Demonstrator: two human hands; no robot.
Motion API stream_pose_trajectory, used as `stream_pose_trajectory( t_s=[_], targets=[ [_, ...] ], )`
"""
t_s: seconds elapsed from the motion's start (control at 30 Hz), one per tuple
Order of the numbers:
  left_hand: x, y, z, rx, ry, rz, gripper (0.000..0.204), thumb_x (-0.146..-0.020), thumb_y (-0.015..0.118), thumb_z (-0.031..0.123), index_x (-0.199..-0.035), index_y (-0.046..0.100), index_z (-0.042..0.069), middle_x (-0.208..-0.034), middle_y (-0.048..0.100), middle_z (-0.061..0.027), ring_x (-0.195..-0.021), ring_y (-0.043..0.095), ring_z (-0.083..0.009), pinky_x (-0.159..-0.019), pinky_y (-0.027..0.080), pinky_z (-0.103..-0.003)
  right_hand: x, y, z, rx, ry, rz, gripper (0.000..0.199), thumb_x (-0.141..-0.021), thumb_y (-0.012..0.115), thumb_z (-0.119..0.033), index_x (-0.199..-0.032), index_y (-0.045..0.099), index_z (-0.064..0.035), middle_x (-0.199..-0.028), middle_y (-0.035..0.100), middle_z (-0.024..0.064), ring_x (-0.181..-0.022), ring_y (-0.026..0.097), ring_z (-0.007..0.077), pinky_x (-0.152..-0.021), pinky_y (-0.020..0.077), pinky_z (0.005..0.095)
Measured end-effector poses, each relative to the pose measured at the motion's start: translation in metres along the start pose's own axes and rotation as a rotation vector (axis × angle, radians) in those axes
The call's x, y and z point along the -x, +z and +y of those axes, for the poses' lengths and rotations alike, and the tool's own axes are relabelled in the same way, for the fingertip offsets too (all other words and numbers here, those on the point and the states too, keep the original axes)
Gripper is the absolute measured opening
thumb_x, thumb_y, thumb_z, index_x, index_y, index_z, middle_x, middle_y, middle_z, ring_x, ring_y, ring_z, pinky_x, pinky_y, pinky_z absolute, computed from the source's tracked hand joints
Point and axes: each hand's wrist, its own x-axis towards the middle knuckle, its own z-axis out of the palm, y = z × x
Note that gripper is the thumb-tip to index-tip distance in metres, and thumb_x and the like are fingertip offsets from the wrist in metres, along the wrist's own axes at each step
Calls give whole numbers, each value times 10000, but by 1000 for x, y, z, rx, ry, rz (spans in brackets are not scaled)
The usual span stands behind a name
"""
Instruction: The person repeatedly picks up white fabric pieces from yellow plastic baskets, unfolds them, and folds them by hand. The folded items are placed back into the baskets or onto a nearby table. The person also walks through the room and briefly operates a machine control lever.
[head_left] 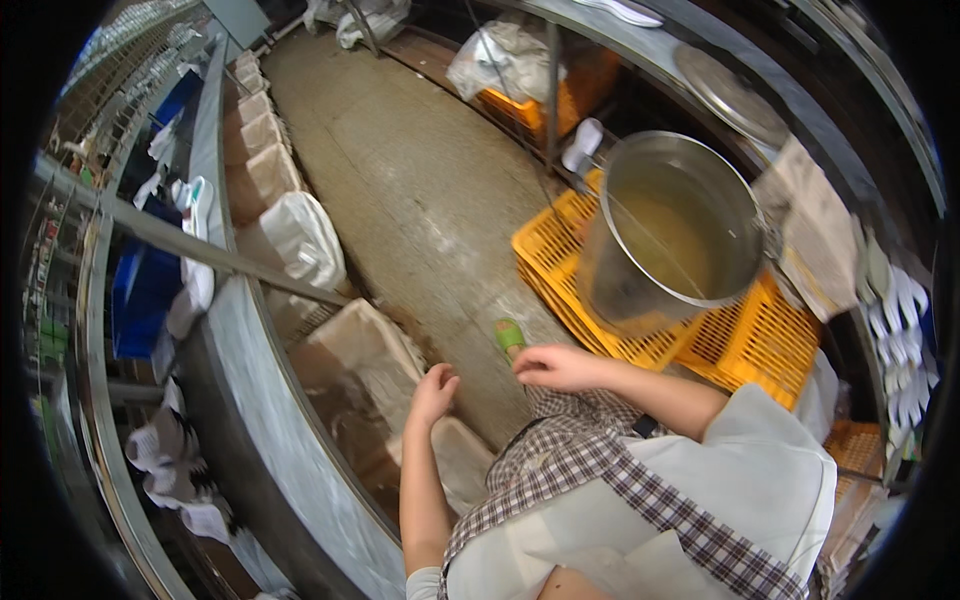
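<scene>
My left hand (435,393) hangs in the air in front of my body, above the lined bins beside the left bench. Its fingers curl loosely, the thumb stands a little apart, and nothing shows in it. My right hand (556,367) is held at waist height over the walkway, fingers bent toward the left, also without anything visible in it. Nearest to it is a yellow plastic crate (640,347). On the crates stands a large metal bucket (625,290) with cloudy yellowish liquid (665,225) inside. Neither hand touches the bucket or the crates.
A conveyor-like bench (270,370) with shoes (165,445) runs along the left. Below it stand several bins with pale liners (300,235). The concrete walkway (390,150) leads ahead. At the right are a round metal lid (730,92), a beige cloth (808,230) and white shoe-shaped pieces (900,340).
</scene>
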Motion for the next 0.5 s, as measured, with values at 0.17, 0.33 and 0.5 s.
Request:
stream_pose_trajectory(
  t_s=[0.17, 0.33, 0.5],
  targets=[
    [-151, -93, 21, -44, -27, -80, 369, -831, 602, 229, -1122, 529, 15, -1043, 618, -156, -970, 594, -272, -835, 470, -345, -136, -74, -10, -53, 79, 52, 256, -852, 596, -239, -1022, 591, -47, -894, 634, 97, -797, 598, 174, -693, 475, 297],
    [-273, -186, 14, -71, -58, -202, 394, -835, 599, 234, -1131, 524, -14, -1073, 615, -152, -984, 594, -275, -826, 470, -342, -305, -150, -50, -46, 136, 133, 240, -846, 583, -208, -1008, 593, -32, -932, 633, 127, -871, 614, 232, -742, 486, 321],
    [-408, -261, -63, 253, -212, 18, 345, -834, 602, 195, -1107, 535, -5, -946, 618, -107, -855, 585, -181, -738, 473, -298, -479, -229, -41, 333, -118, 12, 240, -850, 533, -222, -1010, 597, -55, -931, 623, 139, -915, 587, 298, -762, 468, 381]
  ],
)
